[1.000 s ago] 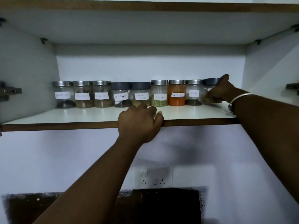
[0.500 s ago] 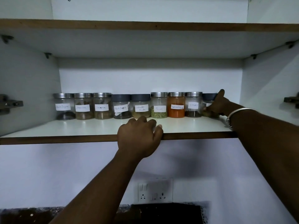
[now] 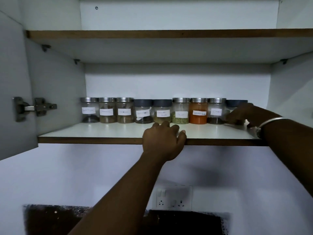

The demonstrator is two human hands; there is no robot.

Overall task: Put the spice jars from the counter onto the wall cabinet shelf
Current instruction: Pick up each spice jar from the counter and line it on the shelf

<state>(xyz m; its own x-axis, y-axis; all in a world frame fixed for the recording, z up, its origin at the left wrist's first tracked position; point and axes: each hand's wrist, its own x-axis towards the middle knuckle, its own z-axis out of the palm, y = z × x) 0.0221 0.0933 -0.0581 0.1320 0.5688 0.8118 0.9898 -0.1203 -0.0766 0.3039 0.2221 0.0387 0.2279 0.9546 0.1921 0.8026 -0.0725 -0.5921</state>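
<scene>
On the white wall cabinet shelf with a brown front edge (image 3: 101,134), nine labelled glass spice jars stand in one row against the back panel, touching or nearly so. From the left come three steel-lidded jars (image 3: 107,110), two dark-lidded jars (image 3: 152,111), then a steel-lidded jar of green flakes (image 3: 180,110), a jar of orange powder (image 3: 198,110) and a jar of dark spice (image 3: 216,111). The left hand (image 3: 163,141) is curled over the shelf's front edge near the middle, fingers bent on the top surface, holding no jar; the row stands just behind it. The right hand (image 3: 243,114), a silver bangle (image 3: 271,120) at its wrist, lies against the last dark-lidded jar (image 3: 234,103) at the row's right end, fingers loosely spread around its side; whether it grips cannot be told.
</scene>
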